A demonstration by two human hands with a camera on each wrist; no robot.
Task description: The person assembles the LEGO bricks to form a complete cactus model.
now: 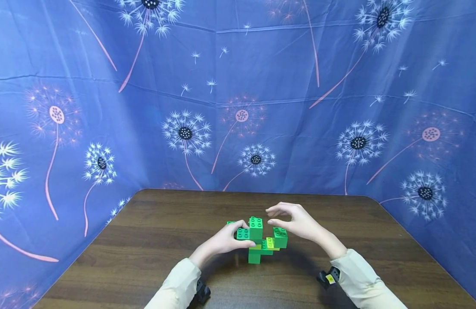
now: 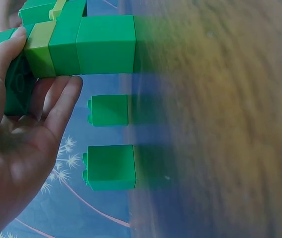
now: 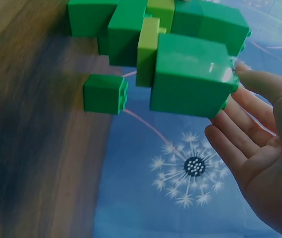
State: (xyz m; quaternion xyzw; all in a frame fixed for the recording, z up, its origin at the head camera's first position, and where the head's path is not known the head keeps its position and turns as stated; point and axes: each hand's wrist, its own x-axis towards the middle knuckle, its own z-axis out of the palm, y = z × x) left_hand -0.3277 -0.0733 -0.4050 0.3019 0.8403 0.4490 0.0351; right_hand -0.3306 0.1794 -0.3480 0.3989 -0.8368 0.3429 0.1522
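Observation:
A branching model of green toy building bricks (image 1: pixel 255 231) stands on the table, with lime bricks (image 1: pixel 270 242) between some of the green ones. My left hand (image 1: pixel 225 239) grips its left side, thumb in front and fingers behind. Beside the model's top right, my right hand (image 1: pixel 297 222) holds nothing, its fingers spread from the thumb and slightly bent. The large green brick at the right end (image 3: pixel 193 74) is nearest to it; in the right wrist view the fingertips overlap its studded side.
Two separate green bricks, a smaller one (image 2: pixel 109 110) and a larger one (image 2: pixel 112 167), stand on the table past the model in the left wrist view. A brown wooden table (image 1: pixel 164 214) lies underneath. Blue cloth with dandelion prints (image 1: pixel 238 64) hangs behind and at both sides.

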